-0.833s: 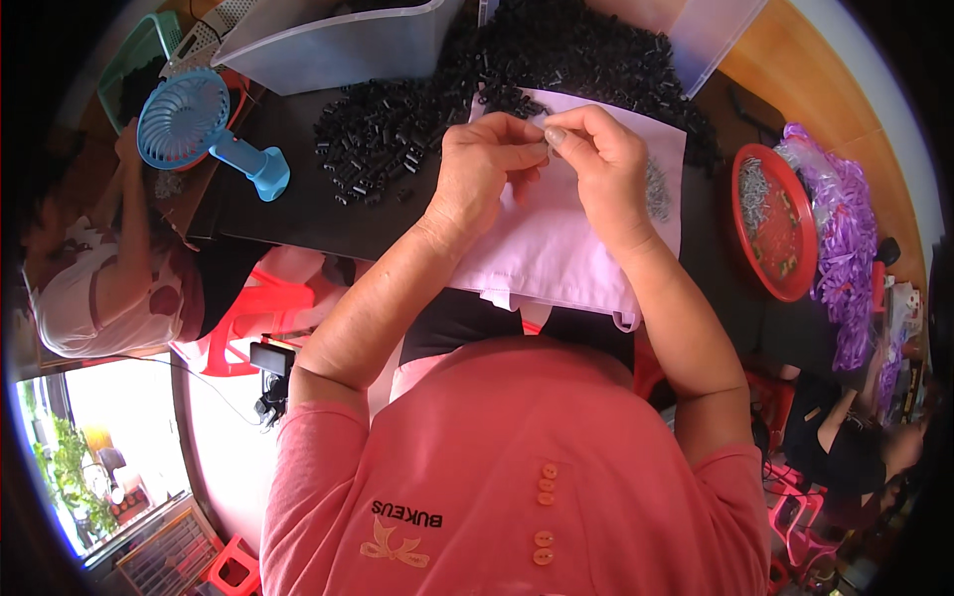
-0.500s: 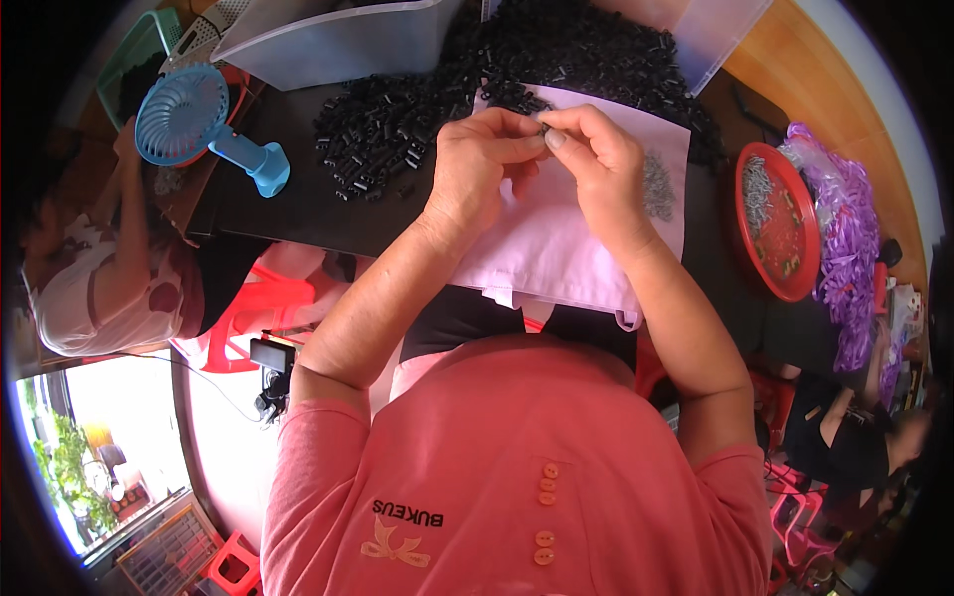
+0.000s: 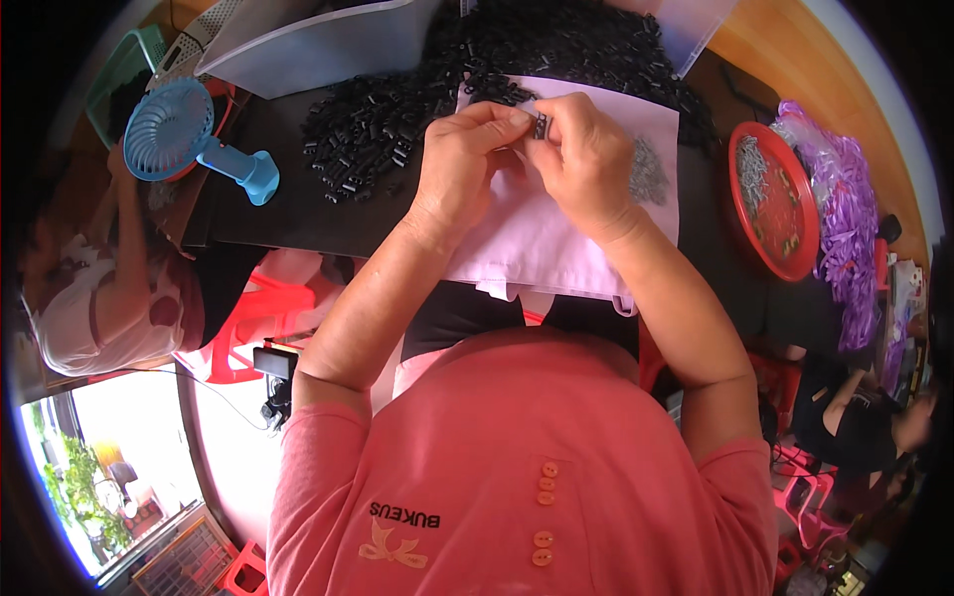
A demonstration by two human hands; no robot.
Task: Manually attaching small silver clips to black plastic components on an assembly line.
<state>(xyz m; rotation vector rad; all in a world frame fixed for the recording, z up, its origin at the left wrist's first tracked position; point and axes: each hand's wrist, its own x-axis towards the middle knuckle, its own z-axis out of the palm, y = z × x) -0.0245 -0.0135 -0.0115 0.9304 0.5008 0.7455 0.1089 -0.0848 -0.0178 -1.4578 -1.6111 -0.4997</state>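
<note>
Both my hands are close together over a pink cloth on the dark table. Between thumb and index finger of my right hand is a small black plastic piece with holes in its face. My left hand is right beside it, thumb pressed against the bent index finger; what that pinch holds, if anything, is hidden. On the cloth, just right of my right hand, lies a spread of small silvery metal pins. A big heap of similar black pieces lies beyond and left of the cloth.
A blue handheld fan stands at the left, near a translucent plastic bin. To the right are a red tray with more metal pins and a bundle of purple strips. Other people sit at left and far right.
My right hand has turned and drawn slightly apart from the left. The black piece, mostly covered by fingertips before, now shows between them. The whole view has shifted a little.
</note>
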